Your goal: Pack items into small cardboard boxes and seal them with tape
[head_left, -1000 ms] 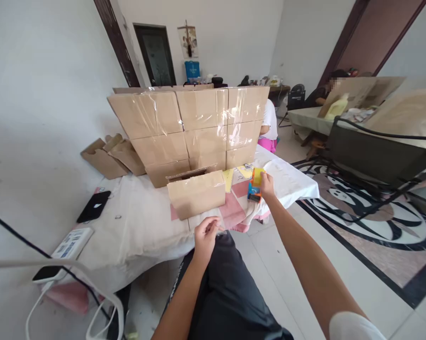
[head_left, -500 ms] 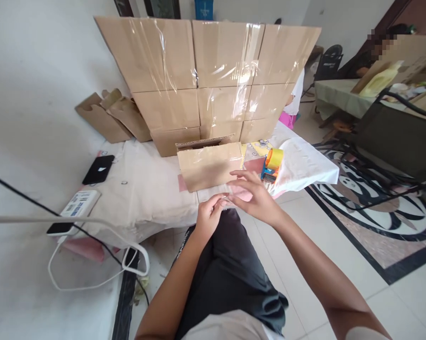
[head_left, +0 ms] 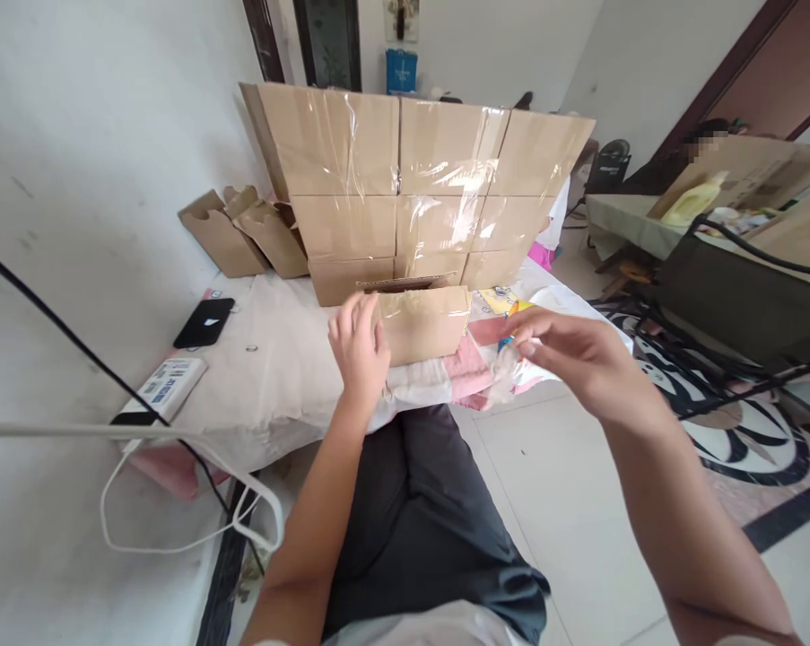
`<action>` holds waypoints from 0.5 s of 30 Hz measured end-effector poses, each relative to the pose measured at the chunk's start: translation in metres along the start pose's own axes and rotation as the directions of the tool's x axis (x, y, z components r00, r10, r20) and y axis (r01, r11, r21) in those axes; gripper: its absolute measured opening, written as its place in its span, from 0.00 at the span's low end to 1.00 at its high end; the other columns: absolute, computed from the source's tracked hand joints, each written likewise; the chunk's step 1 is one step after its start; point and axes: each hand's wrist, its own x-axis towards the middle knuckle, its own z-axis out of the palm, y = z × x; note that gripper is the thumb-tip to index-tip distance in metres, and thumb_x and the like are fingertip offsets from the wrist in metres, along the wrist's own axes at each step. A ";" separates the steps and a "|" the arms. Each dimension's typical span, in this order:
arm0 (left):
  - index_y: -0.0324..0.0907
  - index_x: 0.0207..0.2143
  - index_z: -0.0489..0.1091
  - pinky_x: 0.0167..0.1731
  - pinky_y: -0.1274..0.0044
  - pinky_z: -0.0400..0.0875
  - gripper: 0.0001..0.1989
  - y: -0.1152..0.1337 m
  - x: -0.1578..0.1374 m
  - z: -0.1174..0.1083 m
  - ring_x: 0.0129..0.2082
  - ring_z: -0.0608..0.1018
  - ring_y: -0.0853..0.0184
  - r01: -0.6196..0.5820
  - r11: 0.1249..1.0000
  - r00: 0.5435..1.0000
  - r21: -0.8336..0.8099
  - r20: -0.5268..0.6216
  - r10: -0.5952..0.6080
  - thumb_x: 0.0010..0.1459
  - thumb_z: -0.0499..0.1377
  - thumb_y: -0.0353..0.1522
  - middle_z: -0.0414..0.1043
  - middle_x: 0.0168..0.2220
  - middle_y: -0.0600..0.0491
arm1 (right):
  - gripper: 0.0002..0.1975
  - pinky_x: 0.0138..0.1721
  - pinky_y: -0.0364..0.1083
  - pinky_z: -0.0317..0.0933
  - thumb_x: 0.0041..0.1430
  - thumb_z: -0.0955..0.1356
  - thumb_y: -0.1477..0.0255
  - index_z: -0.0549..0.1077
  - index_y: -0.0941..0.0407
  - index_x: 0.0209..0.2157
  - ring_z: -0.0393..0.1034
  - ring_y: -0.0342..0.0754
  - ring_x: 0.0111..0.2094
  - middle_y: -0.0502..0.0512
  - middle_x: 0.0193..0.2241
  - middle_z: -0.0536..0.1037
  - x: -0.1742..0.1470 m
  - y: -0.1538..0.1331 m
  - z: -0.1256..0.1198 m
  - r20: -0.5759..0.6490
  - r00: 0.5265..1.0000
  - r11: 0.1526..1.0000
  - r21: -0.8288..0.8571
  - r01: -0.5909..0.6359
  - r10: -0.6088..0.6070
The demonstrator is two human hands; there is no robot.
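While the left hand (head_left: 362, 350) reaches over the left end of a small cardboard box (head_left: 423, 327), its fingers are outstretched and slightly spread; whether they press on the cardboard, I cannot tell. The box stands upright near the front edge of a cloth-covered surface (head_left: 276, 345), with a dark gap along its top. The right hand (head_left: 570, 354) is well apart from the left, to the right of the box and above the right part of the front edge, palm turned down and thumb near the fingers. A small translucent scrap (head_left: 505, 370) shows just below those fingertips; I cannot tell if they pinch it. Partly hidden behind this hand, toward the right edge, sits a yellow-and-blue tape dispenser (head_left: 523, 306).

Behind the small box rises a stack of boxes (head_left: 351, 224), three across and three high, shiny with clear tape. To its left, toward the back left corner, stand folded cardboard pieces (head_left: 222, 238). Along the left edge lie a flat black device (head_left: 204, 323) and, nearer the front left corner, a white carton (head_left: 172, 392).

Beyond the right edge is a dark chair (head_left: 720, 314); farther back, a person (head_left: 660, 175) in dark clothing is partly hidden by cardboard.
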 end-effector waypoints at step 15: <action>0.42 0.71 0.48 0.69 0.57 0.44 0.29 -0.025 0.038 0.028 0.49 0.80 0.63 -0.136 0.988 0.910 0.072 0.403 0.096 0.70 0.45 0.35 0.81 0.48 0.53 | 0.09 0.34 0.45 0.63 0.59 0.70 0.65 0.74 0.54 0.39 0.69 0.46 0.31 0.50 0.28 0.75 0.152 0.081 0.047 0.298 0.949 0.989 -0.074 0.127 -0.100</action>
